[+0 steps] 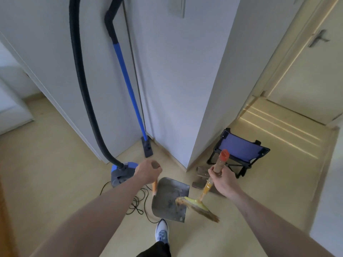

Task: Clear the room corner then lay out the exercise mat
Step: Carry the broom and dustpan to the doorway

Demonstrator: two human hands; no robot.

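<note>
Both forearms reach ahead: my left hand [148, 173] grips the dustpan [170, 199] handle, my right hand [221, 179] the broom [199, 204]. I'd carry both away level, clear of the cord [138, 203]. No mat in view.

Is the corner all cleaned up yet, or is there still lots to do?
Not yet. Nothing looks finished. In hand: the left hand holds the dustpan and the right hand the broom. Left: the vacuum cleaner, its blue wand, the folding stool and the wooden piece remain around the corner. No mat is in sight.
</note>
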